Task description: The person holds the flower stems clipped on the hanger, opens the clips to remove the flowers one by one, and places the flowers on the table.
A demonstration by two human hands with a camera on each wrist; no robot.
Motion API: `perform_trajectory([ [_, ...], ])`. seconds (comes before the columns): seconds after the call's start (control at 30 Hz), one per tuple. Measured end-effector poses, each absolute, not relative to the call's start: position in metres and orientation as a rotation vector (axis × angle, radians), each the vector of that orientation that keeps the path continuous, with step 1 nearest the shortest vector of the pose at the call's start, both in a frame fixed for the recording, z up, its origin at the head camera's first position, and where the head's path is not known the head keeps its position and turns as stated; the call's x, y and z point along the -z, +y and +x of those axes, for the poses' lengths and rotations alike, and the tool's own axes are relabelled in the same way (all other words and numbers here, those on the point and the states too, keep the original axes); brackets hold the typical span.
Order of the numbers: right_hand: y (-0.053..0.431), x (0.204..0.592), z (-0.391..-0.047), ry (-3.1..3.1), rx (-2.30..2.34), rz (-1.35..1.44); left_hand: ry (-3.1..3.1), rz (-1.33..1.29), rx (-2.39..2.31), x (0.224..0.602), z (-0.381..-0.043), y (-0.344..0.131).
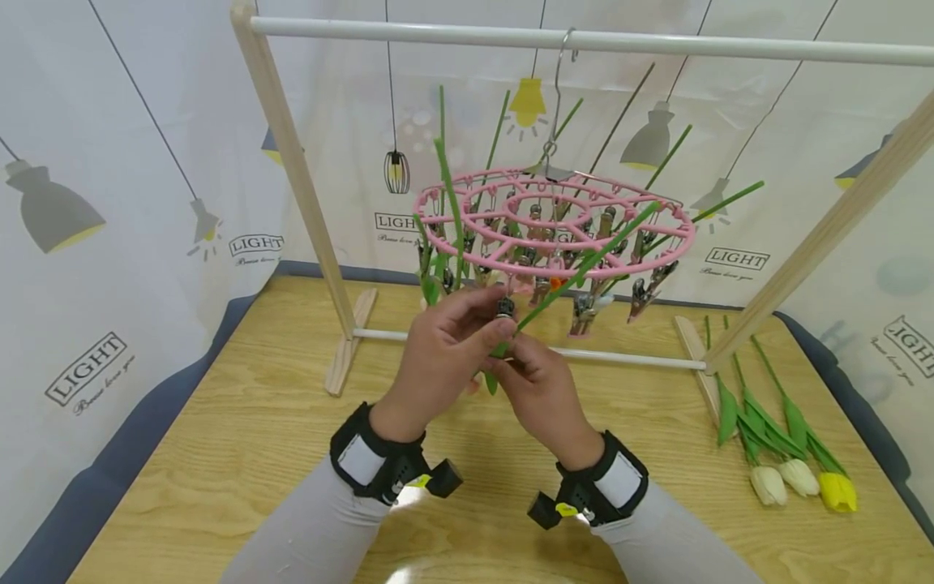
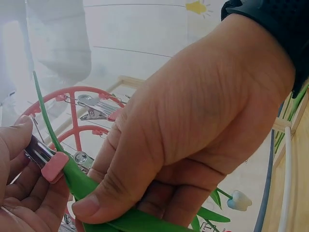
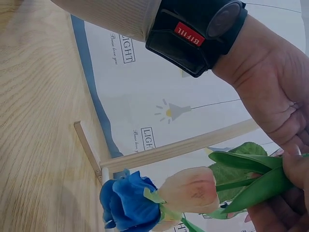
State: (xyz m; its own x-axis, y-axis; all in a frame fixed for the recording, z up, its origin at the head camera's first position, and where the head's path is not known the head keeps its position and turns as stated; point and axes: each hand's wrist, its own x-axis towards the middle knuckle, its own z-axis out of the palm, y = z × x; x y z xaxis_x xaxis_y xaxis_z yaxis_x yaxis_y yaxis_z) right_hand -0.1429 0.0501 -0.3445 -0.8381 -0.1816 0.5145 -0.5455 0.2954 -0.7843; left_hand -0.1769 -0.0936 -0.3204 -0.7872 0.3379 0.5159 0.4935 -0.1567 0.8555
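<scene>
My left hand [image 1: 438,349] holds a metal clip [image 1: 505,307] with pink tips below the front rim of a round pink hanger [image 1: 691,234]. My right hand [image 1: 543,389] pinches the green stem and leaf [image 2: 79,179] of an artificial tulip, close under the clip. Its long stem [image 1: 584,268] slants up to the right past the hanger's rim. In the left wrist view the clip's pink tips overlap the stem. A peach tulip head [image 3: 190,191] points down below my fingers, with a blue rose [image 3: 128,200] overlapping it in the right wrist view.
Several clips and upright green stems surround the hanger, which hangs from a white rod [image 1: 409,31] between wooden posts [image 1: 292,154]. Two white tulips [image 1: 769,485] and a yellow tulip [image 1: 838,491] lie on the wooden table [image 1: 219,454] at right. A printed backdrop stands behind.
</scene>
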Motion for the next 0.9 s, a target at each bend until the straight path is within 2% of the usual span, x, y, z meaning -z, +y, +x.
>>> perform_trajectory([
  [0.77,0.052,0.344,-0.141,-2.309,-1.497,0.647,-1.909,-0.987,2.128,0.322,-0.177,-0.093],
  [0.9,0.055,0.355,-0.148,-2.302,-1.495,0.649,-1.895,-1.002,2.098,0.322,-0.177,-0.093],
])
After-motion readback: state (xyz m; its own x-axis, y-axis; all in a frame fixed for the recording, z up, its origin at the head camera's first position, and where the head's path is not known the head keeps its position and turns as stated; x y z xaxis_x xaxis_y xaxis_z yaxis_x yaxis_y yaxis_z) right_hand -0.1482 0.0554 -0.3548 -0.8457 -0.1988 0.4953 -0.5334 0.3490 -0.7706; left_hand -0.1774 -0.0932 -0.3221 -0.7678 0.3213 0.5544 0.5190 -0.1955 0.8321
